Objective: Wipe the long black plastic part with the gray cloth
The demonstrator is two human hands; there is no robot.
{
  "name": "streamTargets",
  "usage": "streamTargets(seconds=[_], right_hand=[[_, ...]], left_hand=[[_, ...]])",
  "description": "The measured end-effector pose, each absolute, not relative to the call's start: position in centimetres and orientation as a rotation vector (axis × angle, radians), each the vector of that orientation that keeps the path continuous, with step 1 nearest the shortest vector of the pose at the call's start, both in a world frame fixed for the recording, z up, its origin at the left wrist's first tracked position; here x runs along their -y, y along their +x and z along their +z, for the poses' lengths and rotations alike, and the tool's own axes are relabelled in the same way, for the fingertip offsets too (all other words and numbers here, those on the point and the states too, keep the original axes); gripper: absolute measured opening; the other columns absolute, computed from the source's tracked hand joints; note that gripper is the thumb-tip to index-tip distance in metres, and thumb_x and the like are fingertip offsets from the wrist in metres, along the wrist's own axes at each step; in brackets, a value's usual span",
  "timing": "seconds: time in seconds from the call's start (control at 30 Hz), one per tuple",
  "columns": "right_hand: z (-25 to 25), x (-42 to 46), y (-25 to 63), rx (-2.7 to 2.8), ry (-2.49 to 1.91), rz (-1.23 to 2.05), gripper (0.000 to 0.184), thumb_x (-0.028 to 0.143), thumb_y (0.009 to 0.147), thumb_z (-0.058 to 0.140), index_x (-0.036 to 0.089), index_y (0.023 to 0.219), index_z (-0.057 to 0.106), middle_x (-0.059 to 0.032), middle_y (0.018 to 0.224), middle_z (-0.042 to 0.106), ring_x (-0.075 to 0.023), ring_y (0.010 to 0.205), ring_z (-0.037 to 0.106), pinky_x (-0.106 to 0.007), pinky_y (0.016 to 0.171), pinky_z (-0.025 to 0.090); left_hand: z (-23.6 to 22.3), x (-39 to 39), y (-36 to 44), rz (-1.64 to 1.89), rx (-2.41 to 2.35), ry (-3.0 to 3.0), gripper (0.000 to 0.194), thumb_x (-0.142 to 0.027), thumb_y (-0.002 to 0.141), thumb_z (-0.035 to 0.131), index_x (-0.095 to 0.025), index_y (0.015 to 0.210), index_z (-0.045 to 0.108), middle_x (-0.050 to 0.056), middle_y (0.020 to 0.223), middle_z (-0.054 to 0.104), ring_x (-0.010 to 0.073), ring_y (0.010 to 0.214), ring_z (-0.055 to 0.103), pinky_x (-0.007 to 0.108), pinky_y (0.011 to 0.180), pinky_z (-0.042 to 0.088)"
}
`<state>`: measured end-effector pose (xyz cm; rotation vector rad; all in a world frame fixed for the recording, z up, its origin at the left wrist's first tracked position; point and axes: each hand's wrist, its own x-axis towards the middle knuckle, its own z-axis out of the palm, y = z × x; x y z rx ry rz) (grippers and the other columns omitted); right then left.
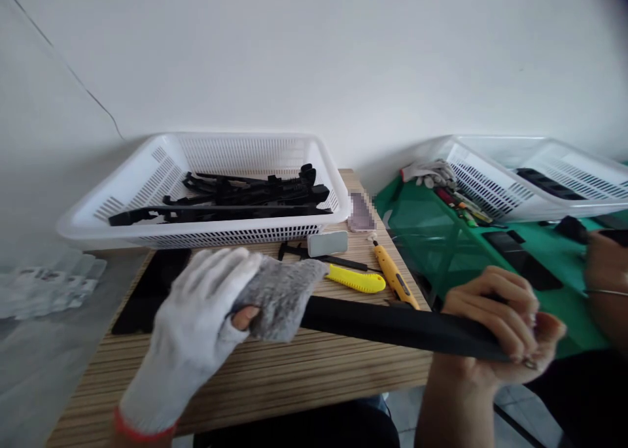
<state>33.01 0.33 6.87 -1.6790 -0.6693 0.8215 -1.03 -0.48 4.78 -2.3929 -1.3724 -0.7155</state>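
A long black plastic strip lies level across the front of the wooden table, held at both ends. My left hand, in a white knit glove, presses a grey cloth around the strip's left end, a bare fingertip showing through the glove. My right hand is bare and wraps its fingers around the strip's right end, just past the table's edge.
A white basket with several black plastic parts stands at the back. Two yellow utility knives, a grey block and a black mat lie before it. Right: a green table, another white basket, another person's hand.
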Motion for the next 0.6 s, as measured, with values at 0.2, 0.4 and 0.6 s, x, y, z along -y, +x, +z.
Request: streamTargets(seconds=[0.2,0.4,0.6], right_hand=[[7.1,-0.1,32.6,0.525,-1.674,0.805,0.045,0.057,0.096,0.051,0.024,0.067,0.043,0.0105,0.055,0.045,-0.0074,0.045,0.064,-0.014,0.039,0.036],[7.8,0.4,33.9,0.372,-1.586,0.832,0.044,0.053,0.099,0.046,0.023,0.067,0.041,0.0147,0.051,0.035,-0.0004,0.033,0.050,-0.008,0.038,0.023],[9.3,0.9,35.7,0.101,-1.348,0.734,0.045,0.030,0.100,-0.005,0.025,0.066,0.024,0.0141,0.051,0.006,0.0099,0.019,0.000,-0.008,0.049,-0.024]], left_hand=[[4.9,1.2,8.3,-0.947,1.164,-2.482,0.053,-0.034,0.110,0.031,-0.010,0.152,0.054,0.019,0.151,0.065,0.0326,0.149,0.053,0.054,0.130,0.035],[5.7,1.1,8.8,-0.985,1.091,-2.406,0.047,-0.032,0.110,0.036,-0.020,0.150,0.058,0.016,0.152,0.063,0.0308,0.157,0.041,0.054,0.133,0.030],[4.3,0.8,0.5,-0.738,1.295,-2.304,0.067,-0.059,0.108,0.037,-0.016,0.158,0.050,0.023,0.156,0.058,0.0438,0.154,0.044,0.063,0.130,0.033]])
